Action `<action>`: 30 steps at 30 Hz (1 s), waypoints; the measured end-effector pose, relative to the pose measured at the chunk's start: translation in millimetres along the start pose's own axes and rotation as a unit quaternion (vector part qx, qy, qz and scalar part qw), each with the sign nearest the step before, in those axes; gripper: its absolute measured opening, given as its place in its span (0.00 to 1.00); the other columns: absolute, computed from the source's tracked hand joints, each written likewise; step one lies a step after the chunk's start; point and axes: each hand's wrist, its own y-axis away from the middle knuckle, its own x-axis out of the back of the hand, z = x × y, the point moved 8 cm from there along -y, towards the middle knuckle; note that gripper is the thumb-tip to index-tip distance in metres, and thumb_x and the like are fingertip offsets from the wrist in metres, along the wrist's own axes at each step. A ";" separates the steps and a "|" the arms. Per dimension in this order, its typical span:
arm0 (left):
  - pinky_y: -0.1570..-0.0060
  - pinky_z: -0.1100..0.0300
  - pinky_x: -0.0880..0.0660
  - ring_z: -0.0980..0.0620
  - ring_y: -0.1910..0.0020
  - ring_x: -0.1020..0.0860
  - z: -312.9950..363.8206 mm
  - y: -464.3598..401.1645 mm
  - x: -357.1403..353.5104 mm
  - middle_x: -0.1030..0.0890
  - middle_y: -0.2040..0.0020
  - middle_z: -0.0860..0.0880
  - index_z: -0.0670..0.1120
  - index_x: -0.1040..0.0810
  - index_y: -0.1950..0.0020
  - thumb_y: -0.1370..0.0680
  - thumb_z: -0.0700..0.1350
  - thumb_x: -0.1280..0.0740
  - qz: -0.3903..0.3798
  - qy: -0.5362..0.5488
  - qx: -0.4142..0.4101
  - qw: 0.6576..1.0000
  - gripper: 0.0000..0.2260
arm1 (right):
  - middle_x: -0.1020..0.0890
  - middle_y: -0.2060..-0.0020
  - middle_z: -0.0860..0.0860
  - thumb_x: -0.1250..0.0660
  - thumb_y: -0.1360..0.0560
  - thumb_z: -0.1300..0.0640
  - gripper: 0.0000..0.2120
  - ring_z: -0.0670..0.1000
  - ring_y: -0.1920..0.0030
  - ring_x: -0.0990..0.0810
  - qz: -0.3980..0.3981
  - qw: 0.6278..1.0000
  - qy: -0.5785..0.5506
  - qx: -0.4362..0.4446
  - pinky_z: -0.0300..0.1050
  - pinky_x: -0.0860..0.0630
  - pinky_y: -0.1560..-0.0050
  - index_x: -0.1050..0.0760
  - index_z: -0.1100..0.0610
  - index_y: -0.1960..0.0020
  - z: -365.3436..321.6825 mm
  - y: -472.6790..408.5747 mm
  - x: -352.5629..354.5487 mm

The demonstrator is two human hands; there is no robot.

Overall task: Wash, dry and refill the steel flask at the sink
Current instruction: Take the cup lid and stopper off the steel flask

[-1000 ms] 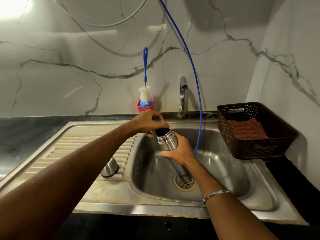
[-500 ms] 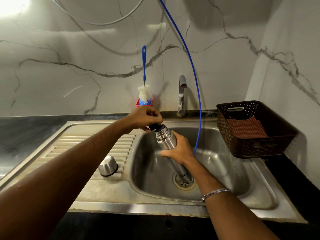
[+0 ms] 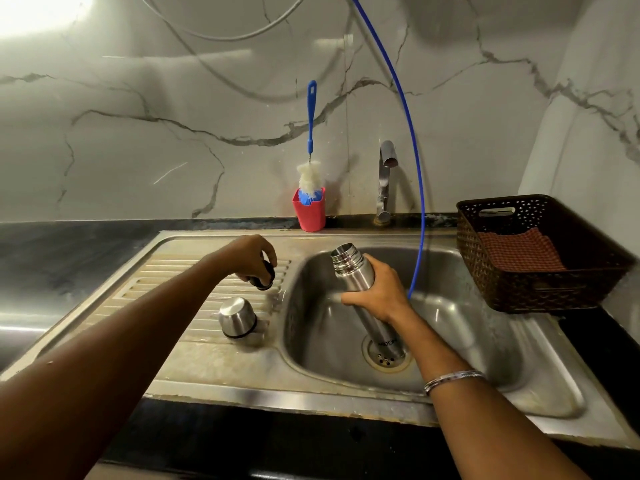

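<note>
The steel flask [image 3: 353, 271] stands tilted in the sink basin [image 3: 467, 323], its base on the drain and its threaded mouth uncovered. My right hand [image 3: 375, 294] grips its body around the middle. My left hand [image 3: 254, 256] holds the black stopper [image 3: 265, 277] just above the ribbed drainboard [image 3: 173, 282], left of the basin. The flask's steel cup lid [image 3: 238, 318] sits upside down on the drainboard, below my left hand.
A steel tap [image 3: 385, 181] rises behind the basin. A blue bottle brush [image 3: 310, 157] stands in a red holder [image 3: 309, 213] left of it. A thin blue hose [image 3: 414, 168] hangs into the basin. A dark basket [image 3: 540, 285] with a red cloth [image 3: 519, 251] sits right.
My left hand took the black stopper off the flask's mouth and carried it left over the drainboard. The flask's mouth now stands bare; my right hand kept its grip.
</note>
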 end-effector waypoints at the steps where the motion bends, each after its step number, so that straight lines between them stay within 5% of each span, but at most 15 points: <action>1: 0.60 0.53 0.15 0.45 0.51 0.17 -3.1 -0.1 -3.0 0.18 0.47 0.44 0.48 0.16 0.48 0.32 0.38 0.19 -0.005 0.007 0.004 1.000 0.16 | 0.16 0.58 0.46 0.20 0.48 0.42 0.31 0.48 0.60 0.17 0.001 1.000 0.001 -0.001 0.55 0.17 0.57 0.24 0.42 0.47 0.0 0.2 0.2; 9: 0.64 0.58 0.17 0.43 0.51 0.17 -15.8 0.1 -16.1 0.20 0.44 0.43 0.49 0.17 0.48 0.32 0.36 0.20 -0.021 -0.018 0.019 0.999 0.16 | 0.17 0.57 0.45 0.21 0.48 0.42 0.30 0.49 0.59 0.17 -0.013 1.000 0.003 -0.001 0.56 0.17 0.57 0.25 0.43 0.47 -2.1 1.1 -1.5; 12: 0.54 0.55 0.20 0.44 0.44 0.20 -14.8 2.7 -14.7 0.21 0.38 0.44 0.49 0.18 0.41 0.31 0.40 0.20 -0.019 -0.065 0.021 0.997 0.20 | 0.17 0.57 0.45 0.21 0.48 0.42 0.30 0.49 0.59 0.17 -0.016 1.000 0.012 0.003 0.56 0.17 0.57 0.25 0.43 0.48 -3.1 0.9 -1.5; 15: 0.46 0.52 0.24 0.46 0.38 0.24 9.5 12.2 -4.6 0.23 0.36 0.48 0.51 0.24 0.31 0.29 0.47 0.21 0.076 -0.109 -0.019 0.991 0.27 | 0.18 0.57 0.44 0.20 0.46 0.43 0.30 0.47 0.59 0.18 -0.015 0.999 0.036 0.005 0.53 0.17 0.57 0.25 0.43 0.47 -3.7 1.1 3.5; 18: 0.53 0.56 0.26 0.49 0.43 0.21 56.2 35.1 -8.4 0.20 0.41 0.51 0.52 0.20 0.36 0.23 0.48 0.27 0.210 -0.095 -0.089 0.969 0.15 | 0.19 0.54 0.44 0.21 0.43 0.42 0.32 0.48 0.57 0.20 -0.026 0.991 0.132 0.006 0.47 0.21 0.56 0.27 0.43 0.43 -4.3 2.7 9.1; 21: 0.51 0.51 0.23 0.45 0.45 0.18 80.1 40.8 -52.5 0.17 0.45 0.48 0.51 0.17 0.42 0.21 0.41 0.34 0.214 -0.152 -0.107 0.959 0.11 | 0.20 0.51 0.46 0.21 0.42 0.41 0.36 0.51 0.54 0.21 -0.065 0.965 0.252 -0.018 0.48 0.22 0.51 0.29 0.42 0.37 5.7 2.5 8.0; 25: 0.31 0.50 0.28 0.44 0.25 0.30 55.0 23.9 -121.8 0.24 0.29 0.44 0.44 0.21 0.32 0.19 0.35 0.39 0.122 -0.207 -0.091 0.967 0.17 | 0.20 0.51 0.48 0.22 0.44 0.41 0.33 0.51 0.53 0.21 -0.103 0.942 0.309 -0.080 0.50 0.22 0.49 0.28 0.43 0.42 24.8 8.0 6.1; 30: 0.22 0.51 0.38 0.47 0.18 0.43 46.9 25.1 -132.2 0.40 0.18 0.44 0.40 0.37 0.20 0.17 0.34 0.43 0.179 -0.128 -0.087 0.972 0.24 | 0.20 0.53 0.48 0.23 0.45 0.43 0.29 0.52 0.55 0.21 -0.136 0.925 0.336 -0.113 0.47 0.23 0.52 0.26 0.44 0.46 35.4 14.0 -0.5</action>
